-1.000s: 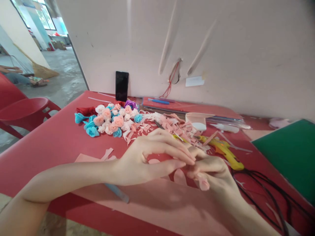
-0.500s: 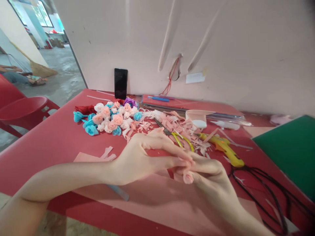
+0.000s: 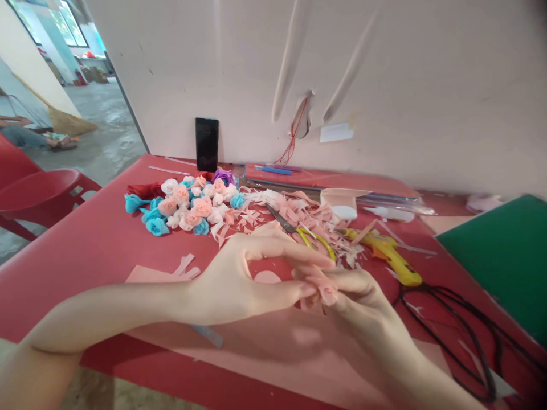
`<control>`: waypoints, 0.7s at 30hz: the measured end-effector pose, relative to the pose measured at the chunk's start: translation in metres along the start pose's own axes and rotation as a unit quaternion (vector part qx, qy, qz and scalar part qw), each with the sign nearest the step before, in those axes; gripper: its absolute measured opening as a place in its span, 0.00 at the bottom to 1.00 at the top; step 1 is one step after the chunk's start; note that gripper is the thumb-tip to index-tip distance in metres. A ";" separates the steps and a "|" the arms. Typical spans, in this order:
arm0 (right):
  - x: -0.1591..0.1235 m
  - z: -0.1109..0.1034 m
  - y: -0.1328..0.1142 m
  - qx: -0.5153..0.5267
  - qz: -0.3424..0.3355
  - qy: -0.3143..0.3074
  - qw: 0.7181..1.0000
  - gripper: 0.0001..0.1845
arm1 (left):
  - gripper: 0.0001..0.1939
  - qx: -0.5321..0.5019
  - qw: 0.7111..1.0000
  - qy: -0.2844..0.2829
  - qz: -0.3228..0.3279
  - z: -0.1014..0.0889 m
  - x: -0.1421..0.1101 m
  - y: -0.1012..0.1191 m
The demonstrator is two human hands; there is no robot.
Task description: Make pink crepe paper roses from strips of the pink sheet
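Over the front of the table, my left hand (image 3: 233, 279) and my right hand (image 3: 367, 304) meet at the fingertips. Between them is a small pink paper rosebud (image 3: 328, 295), its rolled end facing me. My right thumb and fingers pinch it, while my left thumb and forefinger close on its paper from the other side. The fingers partly hide it. Below lies a sheet of pink paper (image 3: 273, 359). Just beyond the hands are scissors (image 3: 314, 242) with yellow handles, on a heap of pink paper scraps (image 3: 294, 208).
Paper roses (image 3: 192, 208) in pink, white and blue cluster at the back left, with a phone (image 3: 207, 144) upright behind them. To the right are a yellow glue gun (image 3: 393, 256), its looping black cord (image 3: 461, 313) and a green board (image 3: 499, 262). A red chair (image 3: 47, 193) stands left.
The rosebud has turned slightly and risen a little between my fingers. My left thumb has shifted along the paper, and the gap between left thumb and forefinger has widened. The view has shifted slightly.
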State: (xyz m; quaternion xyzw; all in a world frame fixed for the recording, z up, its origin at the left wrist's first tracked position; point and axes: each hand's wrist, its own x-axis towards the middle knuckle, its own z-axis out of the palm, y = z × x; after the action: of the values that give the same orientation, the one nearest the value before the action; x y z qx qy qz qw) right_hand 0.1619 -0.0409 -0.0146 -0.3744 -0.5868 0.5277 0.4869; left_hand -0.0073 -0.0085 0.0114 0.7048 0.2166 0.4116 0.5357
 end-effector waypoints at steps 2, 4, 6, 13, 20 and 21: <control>-0.001 -0.001 0.001 0.011 0.005 -0.004 1.000 0.06 | 0.12 0.033 0.999 0.003 0.004 -0.001 -0.001 0.001; -0.001 -0.002 0.001 0.018 0.007 -0.014 1.000 0.05 | 0.12 0.050 0.999 0.001 0.006 -0.001 -0.001 0.002; -0.001 -0.002 0.000 0.030 0.008 -0.023 0.999 0.04 | 0.12 0.059 0.998 -0.006 0.003 -0.002 -0.001 0.003; -0.003 0.003 0.001 0.100 0.045 -0.005 0.994 0.06 | 0.08 0.073 0.997 0.003 0.011 -0.001 0.000 0.003; -0.003 0.004 0.003 0.127 0.046 -0.041 0.990 0.07 | 0.04 0.014 0.998 -0.003 0.065 0.001 0.001 -0.002; -0.003 0.004 0.003 0.123 0.046 -0.044 0.990 0.08 | 0.04 0.006 0.998 0.004 0.059 0.001 0.000 -0.003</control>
State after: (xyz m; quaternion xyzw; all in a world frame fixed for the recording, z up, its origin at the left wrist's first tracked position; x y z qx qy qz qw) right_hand 0.1586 -0.0444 -0.0177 -0.3148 -0.5207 0.6337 0.4777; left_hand -0.0057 -0.0084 0.0086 0.7182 0.1792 0.4439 0.5050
